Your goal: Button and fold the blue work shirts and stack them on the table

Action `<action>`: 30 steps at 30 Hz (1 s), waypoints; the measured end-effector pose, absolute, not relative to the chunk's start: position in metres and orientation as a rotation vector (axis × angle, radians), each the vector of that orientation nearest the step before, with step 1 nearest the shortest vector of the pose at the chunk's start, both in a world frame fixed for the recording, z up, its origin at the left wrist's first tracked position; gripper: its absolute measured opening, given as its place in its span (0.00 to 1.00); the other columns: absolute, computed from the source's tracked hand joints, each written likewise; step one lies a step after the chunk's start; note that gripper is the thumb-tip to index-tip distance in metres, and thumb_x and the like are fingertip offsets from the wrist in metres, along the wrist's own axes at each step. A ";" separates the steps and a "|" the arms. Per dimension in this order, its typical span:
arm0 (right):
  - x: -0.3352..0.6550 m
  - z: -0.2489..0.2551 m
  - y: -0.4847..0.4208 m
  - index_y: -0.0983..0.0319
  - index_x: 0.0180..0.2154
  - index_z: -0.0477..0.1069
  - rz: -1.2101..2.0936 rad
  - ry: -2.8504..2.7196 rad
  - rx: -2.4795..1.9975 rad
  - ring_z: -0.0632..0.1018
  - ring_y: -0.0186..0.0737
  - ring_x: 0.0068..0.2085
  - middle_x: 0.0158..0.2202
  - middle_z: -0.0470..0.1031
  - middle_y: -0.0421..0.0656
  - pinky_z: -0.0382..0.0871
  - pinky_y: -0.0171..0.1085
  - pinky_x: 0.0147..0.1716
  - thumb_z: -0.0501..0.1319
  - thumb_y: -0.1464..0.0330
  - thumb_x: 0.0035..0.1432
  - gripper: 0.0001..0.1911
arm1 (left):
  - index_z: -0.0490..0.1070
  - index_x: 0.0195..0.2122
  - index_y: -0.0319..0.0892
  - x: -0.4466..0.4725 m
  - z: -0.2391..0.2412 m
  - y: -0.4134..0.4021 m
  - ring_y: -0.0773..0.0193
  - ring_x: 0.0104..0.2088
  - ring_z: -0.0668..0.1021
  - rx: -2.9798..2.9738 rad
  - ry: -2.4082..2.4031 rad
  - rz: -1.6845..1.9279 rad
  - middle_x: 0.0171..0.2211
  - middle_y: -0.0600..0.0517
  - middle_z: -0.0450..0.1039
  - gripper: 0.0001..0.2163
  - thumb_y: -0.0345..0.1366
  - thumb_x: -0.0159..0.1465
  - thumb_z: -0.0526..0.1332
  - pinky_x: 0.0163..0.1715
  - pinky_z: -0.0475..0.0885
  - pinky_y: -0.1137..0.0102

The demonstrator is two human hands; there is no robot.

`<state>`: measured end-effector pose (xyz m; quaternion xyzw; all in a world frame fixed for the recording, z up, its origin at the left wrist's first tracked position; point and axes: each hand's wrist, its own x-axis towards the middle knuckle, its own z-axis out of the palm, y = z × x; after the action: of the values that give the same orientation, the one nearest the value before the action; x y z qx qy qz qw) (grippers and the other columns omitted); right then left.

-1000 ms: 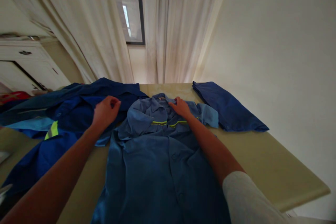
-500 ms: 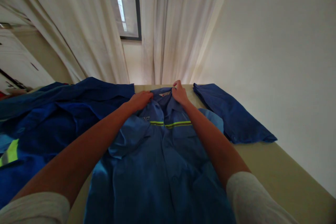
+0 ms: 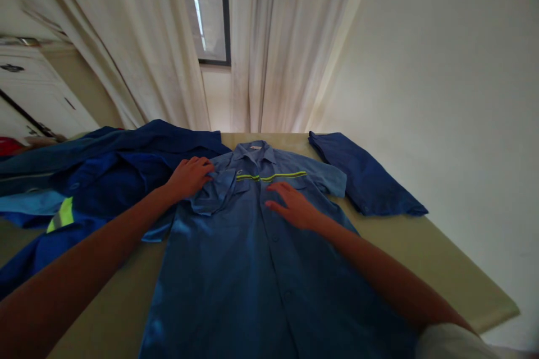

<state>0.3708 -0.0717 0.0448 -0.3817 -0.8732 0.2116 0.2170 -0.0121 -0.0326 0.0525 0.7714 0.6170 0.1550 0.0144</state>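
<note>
Occlusions and crops, head view
Shirt (image 3: 252, 269) hem runs off the bottom edge. Left hand (image 3: 189, 176) curls over the bunched sleeve (image 3: 213, 196); can't tell if it pinches fabric. Collar label (image 3: 255, 147) too small to read. Clothes pile (image 3: 84, 179) and cabinet (image 3: 29, 101) cropped by the left edge; red thing (image 3: 8, 146) there mostly out of frame. Left arm (image 3: 84, 269) and right arm (image 3: 379, 286) cut at the bottom corners.

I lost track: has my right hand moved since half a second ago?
Yes. The right hand came back toward the person: it lay at the collar, beyond the yellow stripe, and now rests on the shirt below that stripe.
</note>
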 end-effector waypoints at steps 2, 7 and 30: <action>0.377 0.044 -0.107 0.57 0.62 0.70 0.576 -2.478 -1.046 0.75 0.50 0.62 0.62 0.74 0.50 0.67 0.48 0.64 0.60 0.53 0.73 0.23 | 0.78 0.45 0.42 -0.033 0.063 -0.022 0.52 0.49 0.80 2.019 2.057 0.916 0.47 0.47 0.82 0.09 0.34 0.64 0.65 0.53 0.75 0.58; 0.373 0.037 -0.125 0.60 0.57 0.74 0.476 -2.384 -1.285 0.77 0.50 0.57 0.54 0.78 0.51 0.69 0.47 0.60 0.59 0.52 0.74 0.21 | 0.61 0.63 0.27 -0.056 0.091 -0.023 0.47 0.57 0.75 1.390 2.451 1.602 0.60 0.36 0.72 0.20 0.25 0.71 0.46 0.56 0.72 0.48; 0.349 -0.019 -0.071 0.62 0.38 0.80 0.511 -2.111 -1.263 0.79 0.39 0.34 0.35 0.82 0.43 0.69 0.36 0.39 0.64 0.72 0.63 0.06 | 0.76 0.29 0.43 0.192 -0.002 -0.065 0.50 0.36 0.82 1.941 1.821 0.769 0.33 0.42 0.81 0.16 0.42 0.73 0.57 0.38 0.72 0.62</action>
<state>0.3491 -0.0707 -0.0188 -0.4781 -0.7990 0.1933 0.3092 0.1917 -0.0652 -0.0024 0.6887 0.6459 0.2728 0.1846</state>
